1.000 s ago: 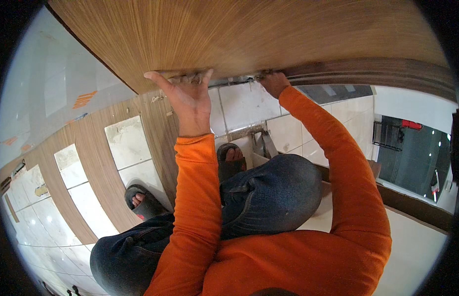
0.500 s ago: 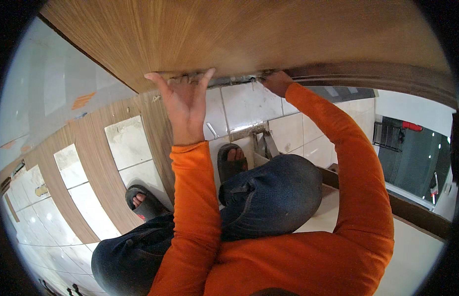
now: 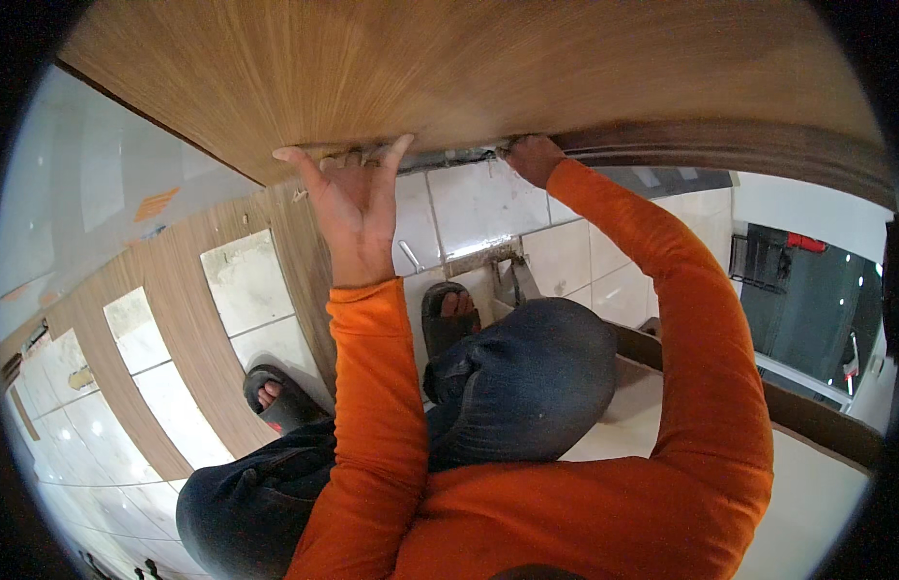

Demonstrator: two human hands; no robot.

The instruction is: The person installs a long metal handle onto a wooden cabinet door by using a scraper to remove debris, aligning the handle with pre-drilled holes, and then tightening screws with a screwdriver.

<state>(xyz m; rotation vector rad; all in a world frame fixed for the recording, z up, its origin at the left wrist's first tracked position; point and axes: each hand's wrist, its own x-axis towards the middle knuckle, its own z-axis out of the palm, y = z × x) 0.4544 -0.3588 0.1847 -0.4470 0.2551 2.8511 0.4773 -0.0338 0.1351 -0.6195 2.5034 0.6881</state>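
A large brown wood-grain panel (image 3: 449, 72) fills the upper part of the view. My left hand (image 3: 358, 208) is palm up at its lower edge. The thumb and one outer finger spread against the panel's face, while the middle fingers hook under the edge and are partly hidden. Farther right along the same edge, my right hand (image 3: 535, 159) is closed, its fingertips in the dark gap beside a dark brown frame (image 3: 681, 145). What those fingertips hold is hidden.
Wood-grain strips (image 3: 184, 358) lie across white floor tiles at left. A small metal tool (image 3: 412, 256) and a grey metal piece (image 3: 515, 280) lie near my sandalled foot (image 3: 451, 314). A glossy pale surface (image 3: 121, 169) stands at upper left; a dark rack (image 3: 759, 261) is at right.
My left hand appears slightly farther left and the right hand slightly left too, along with a small shift of the whole view. Both stay at the panel's lower edge.
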